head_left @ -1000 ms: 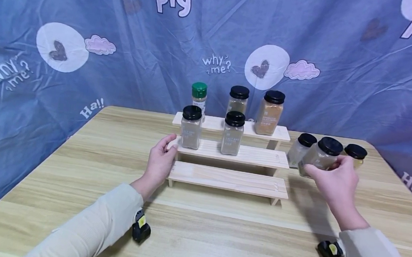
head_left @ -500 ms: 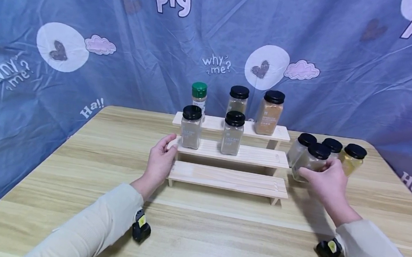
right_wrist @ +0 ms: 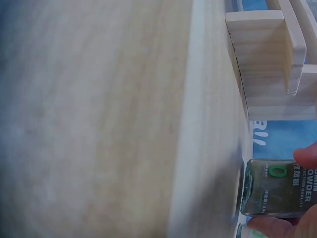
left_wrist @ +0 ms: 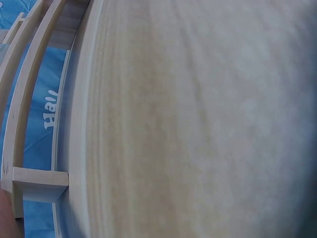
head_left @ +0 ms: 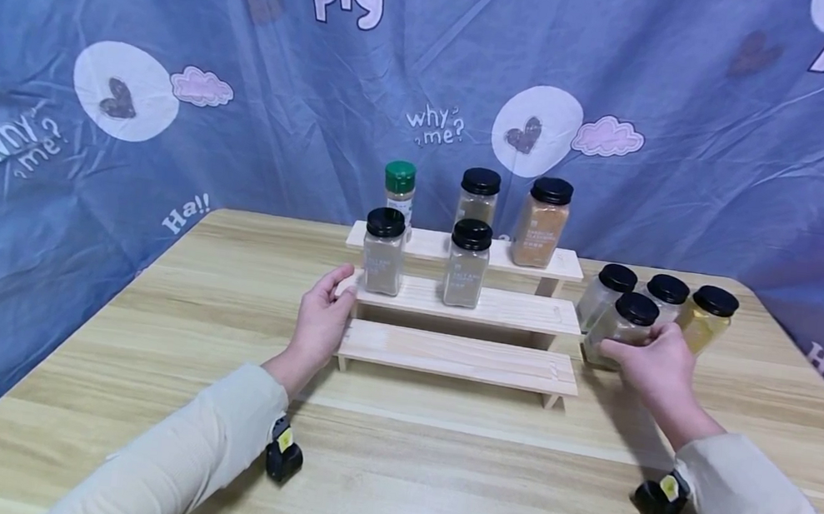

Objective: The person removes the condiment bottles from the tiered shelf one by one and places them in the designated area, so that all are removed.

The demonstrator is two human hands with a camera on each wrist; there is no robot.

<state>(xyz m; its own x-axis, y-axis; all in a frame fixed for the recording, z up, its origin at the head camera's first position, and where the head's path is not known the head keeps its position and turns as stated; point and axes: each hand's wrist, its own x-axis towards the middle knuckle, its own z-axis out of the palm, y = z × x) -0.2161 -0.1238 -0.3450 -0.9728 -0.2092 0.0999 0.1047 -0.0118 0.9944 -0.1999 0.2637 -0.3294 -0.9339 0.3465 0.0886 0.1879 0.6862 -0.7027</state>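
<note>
My right hand (head_left: 660,363) pinches a black-lidded glass spice jar (head_left: 610,336) between thumb and fingers, just right of the wooden shelf rack (head_left: 458,354). In the right wrist view, this spice jar (right_wrist: 277,186) holds dark powder and has a label partly reading "OWDER"; its base is close to the table. My left hand (head_left: 318,318) holds the left end of the middle shelf with thumb and index finger. On that shelf stand two grey-filled jars (head_left: 382,258) (head_left: 467,267). A green-capped bottle (head_left: 400,189), a jar (head_left: 478,197) and an orange-filled jar (head_left: 541,229) occupy the top shelf.
Behind the held jar are a black-lidded jar (head_left: 607,294), a second jar (head_left: 667,292) and a yellow-filled jar (head_left: 709,317), close together on the wooden table (head_left: 427,468). A blue printed curtain (head_left: 257,149) hangs behind the table's far edge.
The right hand has brought its jar left and down from a raised, tilted position to the front of the other jars, uncovering two behind it. The left hand keeps its place at the rack.
</note>
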